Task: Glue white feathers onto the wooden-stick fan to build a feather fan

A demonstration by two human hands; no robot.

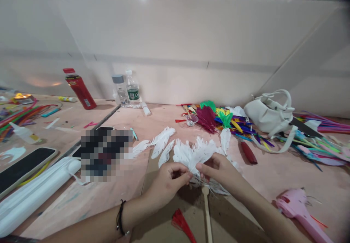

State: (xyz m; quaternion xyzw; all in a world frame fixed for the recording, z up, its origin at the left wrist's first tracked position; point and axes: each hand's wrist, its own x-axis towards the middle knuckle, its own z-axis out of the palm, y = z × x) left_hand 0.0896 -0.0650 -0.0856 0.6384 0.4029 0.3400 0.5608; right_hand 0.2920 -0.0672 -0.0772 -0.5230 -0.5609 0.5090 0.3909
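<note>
A fan of white feathers (188, 151) stands in front of me, with both hands at its lower end. My left hand (169, 179) is closed, thumb and fingers pinching the base of the feathers from the left. From the other side my right hand (220, 168) pinches a feather between thumb and fingertips. Just below, the rounded end of a flat wooden stick (207, 213) touches or lies under the bunch; its exact join is hidden. A red tassel (182, 224) lies left of the stick on a brown board (229, 221). Loose white feathers (161, 142) lie behind my left hand.
A pink glue gun (298, 208) lies at right, near a dark red object (248, 153). Coloured feathers (206, 119) and a white handbag (269, 113) sit behind. Bottles (133, 91), a red drink bottle (82, 91) and a phone (26, 166) stand or lie left.
</note>
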